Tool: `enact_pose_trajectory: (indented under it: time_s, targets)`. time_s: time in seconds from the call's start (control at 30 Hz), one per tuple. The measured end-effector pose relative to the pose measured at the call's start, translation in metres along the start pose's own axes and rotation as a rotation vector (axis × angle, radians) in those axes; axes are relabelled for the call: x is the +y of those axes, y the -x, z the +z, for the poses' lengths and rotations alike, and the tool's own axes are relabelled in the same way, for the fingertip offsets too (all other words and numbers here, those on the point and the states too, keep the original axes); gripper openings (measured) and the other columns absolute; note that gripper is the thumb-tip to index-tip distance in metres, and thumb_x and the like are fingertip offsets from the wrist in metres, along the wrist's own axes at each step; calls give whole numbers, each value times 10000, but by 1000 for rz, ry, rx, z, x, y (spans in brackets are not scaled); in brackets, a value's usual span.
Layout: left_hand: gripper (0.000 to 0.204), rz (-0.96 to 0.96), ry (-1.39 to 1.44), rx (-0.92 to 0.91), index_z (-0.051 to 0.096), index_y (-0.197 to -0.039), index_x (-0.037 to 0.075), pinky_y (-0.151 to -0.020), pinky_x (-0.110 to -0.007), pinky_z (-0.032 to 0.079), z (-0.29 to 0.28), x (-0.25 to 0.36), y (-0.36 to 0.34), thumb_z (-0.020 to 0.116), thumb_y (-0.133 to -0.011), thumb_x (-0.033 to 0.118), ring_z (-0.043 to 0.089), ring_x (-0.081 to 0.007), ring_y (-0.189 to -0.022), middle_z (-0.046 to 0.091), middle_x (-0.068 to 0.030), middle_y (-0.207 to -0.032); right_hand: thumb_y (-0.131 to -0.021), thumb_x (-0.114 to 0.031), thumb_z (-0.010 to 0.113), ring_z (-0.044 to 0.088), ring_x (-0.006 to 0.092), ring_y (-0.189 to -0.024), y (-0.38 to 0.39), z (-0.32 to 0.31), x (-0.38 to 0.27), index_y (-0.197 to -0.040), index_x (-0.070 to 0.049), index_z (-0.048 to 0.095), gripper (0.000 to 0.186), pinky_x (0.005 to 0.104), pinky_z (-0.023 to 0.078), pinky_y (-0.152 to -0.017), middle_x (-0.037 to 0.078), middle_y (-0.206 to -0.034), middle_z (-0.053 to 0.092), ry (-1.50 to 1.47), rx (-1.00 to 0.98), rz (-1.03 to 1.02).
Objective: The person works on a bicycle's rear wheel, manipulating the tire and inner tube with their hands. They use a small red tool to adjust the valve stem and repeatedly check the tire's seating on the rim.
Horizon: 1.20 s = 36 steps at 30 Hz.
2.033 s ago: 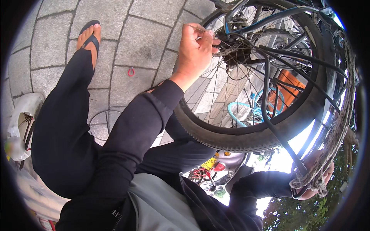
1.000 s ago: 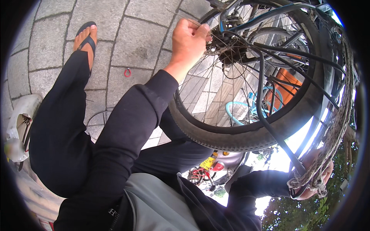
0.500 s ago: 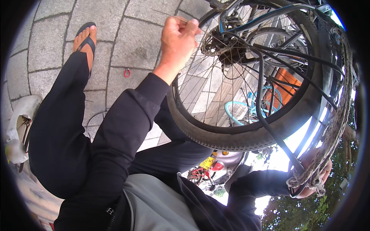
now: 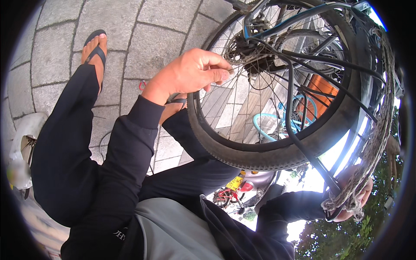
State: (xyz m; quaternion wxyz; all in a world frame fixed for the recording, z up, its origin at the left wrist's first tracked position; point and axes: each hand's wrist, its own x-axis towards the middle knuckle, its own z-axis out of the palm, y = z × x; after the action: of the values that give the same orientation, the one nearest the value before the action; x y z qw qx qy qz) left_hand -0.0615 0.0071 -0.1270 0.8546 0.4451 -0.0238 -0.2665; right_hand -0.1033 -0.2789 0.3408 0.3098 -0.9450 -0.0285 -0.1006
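- Gray paving stones (image 4: 151,52) make the ground, and from where I stand I see a person with bent legs.
- One bike wheel (image 4: 268,158) stands up by the right edge of the paving, right in front of the person.
- Close to the wheel's left side is the left hand (image 4: 193,71), its thumb and fingers pinched narrow; I can't tell if something thin is between them.
- Past the wheel's lower right side, the right hand (image 4: 366,193) is behind a frayed rope (image 4: 346,201). Part of it is hidden, so I can't tell how tight its fingers are.
- A small red ring (image 4: 142,85) lies on the paving, just beside the left wrist.
- Toward the paving's upper left corner is a foot in a dark flip-flop (image 4: 93,53).
- Through the spokes I see an orange box (image 4: 323,93), farther back.
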Motion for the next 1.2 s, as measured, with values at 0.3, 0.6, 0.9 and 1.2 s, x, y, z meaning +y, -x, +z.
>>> enact_pose_trajectory:
  time_s: [0.3, 0.6, 0.9, 1.2]
  targets:
    - [231, 129, -661, 320, 738, -1132, 31, -830, -370, 550, -10, -12, -2, 648, -969, 167, 708, -309, -925, 729, -164, -1041, -1056, -209, 521, 605, 106, -1017, 3, 9, 0, -1261, -4, 563, 293, 247, 498, -905, 52, -1133, 621, -7, 24, -13]
    - [246, 59, -722, 349, 742, -1121, 44, -827, -409, 555, -1, -1, -2, 609, -949, 158, 710, -366, -928, 732, -193, -1038, -1052, -207, 526, 614, 115, -1019, 3, 15, -1, -1264, -1, 569, 299, 254, 500, -912, 61, -1137, 630, -19, 21, -18]
    - [230, -46, -706, 300, 750, -1105, 67, -823, -418, 558, 23, 2, -6, 615, -941, 155, 709, -352, -936, 731, -146, -1055, -1048, -205, 531, 624, 124, -1020, 6, 20, -2, -1268, 2, 576, 305, 261, 503, -918, 70, -1140, 640, -28, 34, -31]
    - [182, 173, -691, 412, 759, -1058, 80, -810, -465, 546, 46, -23, -20, 645, -935, 149, 685, -379, -911, 706, -142, -986, -1045, -203, 536, 633, 133, -1022, 5, 24, -6, -1271, 5, 582, 311, 268, 506, -925, 79, -1144, 649, -32, 34, -35]
